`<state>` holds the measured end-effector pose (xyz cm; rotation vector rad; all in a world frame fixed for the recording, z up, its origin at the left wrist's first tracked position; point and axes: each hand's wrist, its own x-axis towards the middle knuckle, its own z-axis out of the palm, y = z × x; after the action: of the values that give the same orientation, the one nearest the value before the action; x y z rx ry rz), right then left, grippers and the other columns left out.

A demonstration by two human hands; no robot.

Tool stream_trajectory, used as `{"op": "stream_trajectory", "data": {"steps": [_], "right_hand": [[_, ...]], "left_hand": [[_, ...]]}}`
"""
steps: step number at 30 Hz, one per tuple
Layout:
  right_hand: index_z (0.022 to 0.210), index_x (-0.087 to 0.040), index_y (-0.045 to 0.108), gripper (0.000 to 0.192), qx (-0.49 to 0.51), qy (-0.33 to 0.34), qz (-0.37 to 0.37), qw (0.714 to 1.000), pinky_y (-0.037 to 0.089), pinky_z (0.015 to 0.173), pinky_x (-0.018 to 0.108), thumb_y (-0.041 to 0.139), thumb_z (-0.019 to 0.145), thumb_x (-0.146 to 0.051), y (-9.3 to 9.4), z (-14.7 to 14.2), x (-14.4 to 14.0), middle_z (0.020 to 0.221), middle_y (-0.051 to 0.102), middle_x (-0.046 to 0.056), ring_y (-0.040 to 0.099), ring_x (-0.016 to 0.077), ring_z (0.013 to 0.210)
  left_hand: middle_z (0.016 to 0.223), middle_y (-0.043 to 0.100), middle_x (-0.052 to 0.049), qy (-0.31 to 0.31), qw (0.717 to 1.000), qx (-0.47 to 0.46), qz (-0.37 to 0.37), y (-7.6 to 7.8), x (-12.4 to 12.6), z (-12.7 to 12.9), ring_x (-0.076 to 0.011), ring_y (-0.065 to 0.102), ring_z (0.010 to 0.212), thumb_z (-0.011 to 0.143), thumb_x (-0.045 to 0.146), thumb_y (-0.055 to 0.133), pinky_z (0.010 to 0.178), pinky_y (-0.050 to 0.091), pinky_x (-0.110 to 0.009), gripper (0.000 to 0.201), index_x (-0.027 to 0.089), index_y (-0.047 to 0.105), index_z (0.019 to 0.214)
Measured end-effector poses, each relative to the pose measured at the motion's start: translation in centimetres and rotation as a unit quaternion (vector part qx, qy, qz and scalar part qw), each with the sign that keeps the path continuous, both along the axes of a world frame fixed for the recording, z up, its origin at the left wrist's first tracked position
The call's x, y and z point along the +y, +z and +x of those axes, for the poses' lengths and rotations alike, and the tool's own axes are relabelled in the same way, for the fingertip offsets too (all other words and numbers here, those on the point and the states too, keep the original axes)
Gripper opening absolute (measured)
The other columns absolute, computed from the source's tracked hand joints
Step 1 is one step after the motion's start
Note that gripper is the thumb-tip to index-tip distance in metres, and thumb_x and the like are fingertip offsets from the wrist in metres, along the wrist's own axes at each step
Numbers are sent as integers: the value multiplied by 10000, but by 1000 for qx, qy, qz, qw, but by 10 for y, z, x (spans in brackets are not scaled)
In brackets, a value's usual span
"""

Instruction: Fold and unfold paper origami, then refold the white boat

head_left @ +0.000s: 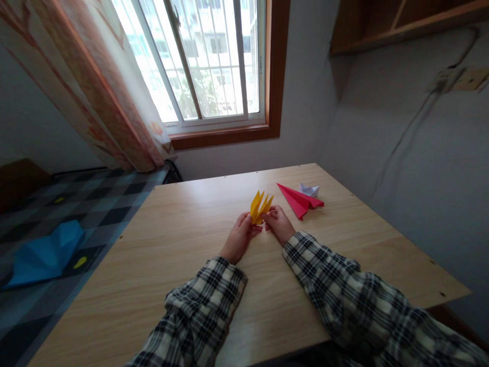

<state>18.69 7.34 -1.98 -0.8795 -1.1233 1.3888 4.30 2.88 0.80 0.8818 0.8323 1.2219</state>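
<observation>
Left hand [238, 235] and right hand [280, 223] pinch opposite sides of a yellow folded paper [255, 208] over the bench [179, 229], near a red paper plane [298, 200].

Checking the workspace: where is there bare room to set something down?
Bare tabletop lies between its left edge and the left hand, and between the sleeves. Crowded: around the held yellow paper, and beyond the right hand by the red paper plane and white paper boat.

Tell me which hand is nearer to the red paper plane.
Right. The right hand is on the near side of the red paper plane, close but apart; the left hand is farther off to the left, across the yellow folded paper.
</observation>
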Motion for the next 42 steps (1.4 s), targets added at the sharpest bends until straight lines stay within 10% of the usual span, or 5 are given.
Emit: {"op": "stream_trajectory", "data": {"steps": [12, 24, 42], "right_hand": [[934, -184, 590, 417, -35, 37, 12, 999, 278, 388, 222, 736, 695, -493, 7, 1, -6, 693, 572, -32, 380, 64, 442], [1038, -230, 458, 458, 0, 46, 13, 999, 392, 422, 197, 675, 749, -513, 7, 2, -8, 665, 555, -86, 484, 79, 460], [811, -190, 571, 161, -60, 89, 46, 993, 393, 477, 227, 626, 747, -327, 11, 1, -13, 642, 569, -49, 494, 87, 491]], "left_hand": [[834, 701, -66, -4, 997, 70, 38, -4, -4, 7, -129, 648, 657, 819, 486, 657, 593, 498, -232, 412, 173, 555, 1066], [709, 602, -10, 139, 990, 13, -5, -5, 2, 5, -104, 566, 633, 712, 429, 744, 592, 491, -207, 325, 138, 651, 824], [728, 626, 32, 139, 990, -7, -14, -4, 0, 6, -89, 572, 586, 738, 316, 705, 601, 450, -213, 425, 201, 454, 1061]]}}
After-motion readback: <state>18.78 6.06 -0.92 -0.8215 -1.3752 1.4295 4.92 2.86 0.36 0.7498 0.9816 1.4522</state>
